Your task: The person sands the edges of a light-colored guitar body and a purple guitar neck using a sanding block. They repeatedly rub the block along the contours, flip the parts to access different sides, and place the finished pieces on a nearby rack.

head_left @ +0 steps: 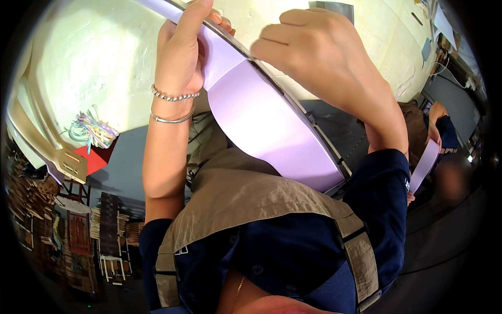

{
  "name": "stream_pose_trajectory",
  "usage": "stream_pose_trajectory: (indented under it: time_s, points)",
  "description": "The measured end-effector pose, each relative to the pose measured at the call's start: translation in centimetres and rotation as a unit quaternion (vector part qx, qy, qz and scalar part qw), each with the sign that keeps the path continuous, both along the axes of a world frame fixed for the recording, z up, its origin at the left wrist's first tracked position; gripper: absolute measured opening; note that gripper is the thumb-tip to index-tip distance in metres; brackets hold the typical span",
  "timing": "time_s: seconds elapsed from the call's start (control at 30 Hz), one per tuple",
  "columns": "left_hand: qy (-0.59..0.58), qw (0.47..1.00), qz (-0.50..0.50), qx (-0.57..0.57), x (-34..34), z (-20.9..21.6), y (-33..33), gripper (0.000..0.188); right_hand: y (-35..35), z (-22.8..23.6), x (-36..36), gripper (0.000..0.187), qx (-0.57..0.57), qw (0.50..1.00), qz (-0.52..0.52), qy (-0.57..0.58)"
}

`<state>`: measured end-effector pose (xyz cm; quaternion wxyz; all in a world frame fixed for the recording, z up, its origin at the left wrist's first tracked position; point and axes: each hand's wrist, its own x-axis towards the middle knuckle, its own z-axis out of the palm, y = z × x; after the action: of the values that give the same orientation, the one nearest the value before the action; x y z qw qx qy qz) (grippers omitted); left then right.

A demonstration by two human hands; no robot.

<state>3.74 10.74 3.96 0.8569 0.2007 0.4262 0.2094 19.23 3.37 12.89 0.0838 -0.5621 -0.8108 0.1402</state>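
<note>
A long, glossy lilac panel (272,120) with a curved outline slants from the upper left down toward my apron. A thin dark and light edge strip (286,95) runs along its far side. My left hand (183,57) is wrapped round the upper part of the panel, thumb over the edge. Bent fingers close my right hand (319,47), which is at the edge strip just right of the left hand. Its fingertips are turned away, so whatever they pinch is hidden.
Behind the panel spreads a pale tabletop (104,57), with a dark flat block (337,9) on it. Pastel strips (93,130), a red piece (94,162) and beige curved parts (68,161) lie left. At right, another person's arm (438,118) is near a lilac piece (426,163).
</note>
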Motion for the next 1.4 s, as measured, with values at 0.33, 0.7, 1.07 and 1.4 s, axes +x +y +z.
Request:
stream_pose_trajectory:
  time_s: [0.33, 0.7, 1.07, 1.4]
  points:
    - [-0.003, 1.000, 0.009, -0.025, -0.1, 0.0, 0.1, 0.020, -0.4, 0.3, -0.2, 0.005, 0.007, 0.999, -0.008, -0.044]
    - [-0.018, 0.999, 0.019, -0.034, -0.3, 0.0, 0.2, 0.019, -1.0, -0.1, 0.3, 0.007, 0.008, 1.000, 0.000, -0.005]
    - [-0.009, 0.999, 0.020, -0.039, -0.2, 0.2, 0.2, 0.019, -1.5, 0.0, 0.5, 0.007, -0.005, 1.000, 0.001, -0.004]
    - [-0.032, 0.999, 0.020, -0.031, -0.2, 0.0, 0.2, 0.019, -2.9, 0.4, 0.3, 0.007, -0.087, 0.995, 0.018, -0.040]
